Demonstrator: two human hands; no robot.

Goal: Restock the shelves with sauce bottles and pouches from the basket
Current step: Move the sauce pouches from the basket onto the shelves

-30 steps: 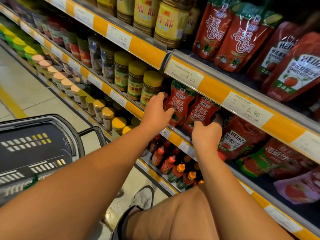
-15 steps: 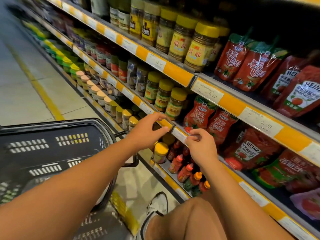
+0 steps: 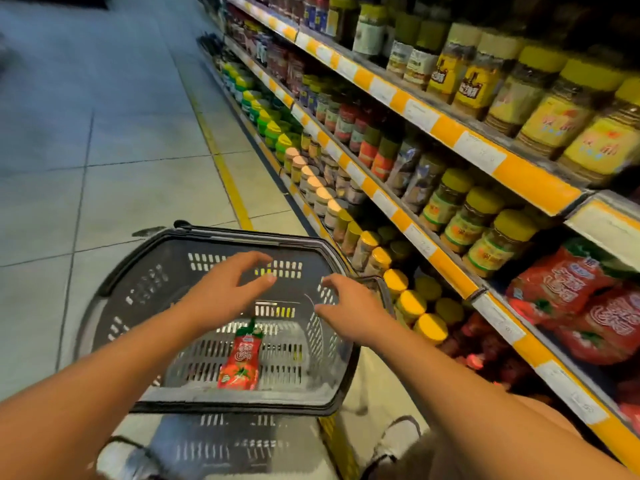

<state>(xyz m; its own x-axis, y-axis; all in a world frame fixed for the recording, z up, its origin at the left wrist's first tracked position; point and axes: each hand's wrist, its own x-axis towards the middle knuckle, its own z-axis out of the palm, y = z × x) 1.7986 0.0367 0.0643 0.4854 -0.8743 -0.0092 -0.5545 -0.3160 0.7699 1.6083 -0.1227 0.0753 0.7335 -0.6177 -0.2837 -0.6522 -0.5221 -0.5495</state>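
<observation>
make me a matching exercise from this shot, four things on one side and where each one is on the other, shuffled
Things:
1. red sauce pouch
2. left hand
3. right hand
4. yellow-lidded jars

Places:
A. on the shelf, left of the red pouches
B. lying on the floor of the basket
C. open above the basket, nearer the shelves
D. open above the basket, nearer the aisle

Pairs: 1-B, 2-D, 3-C, 4-A

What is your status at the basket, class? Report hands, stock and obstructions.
Left hand and right hand open, empty, above basket. One red sauce pouch lying inside. Nothing blocking it.
</observation>
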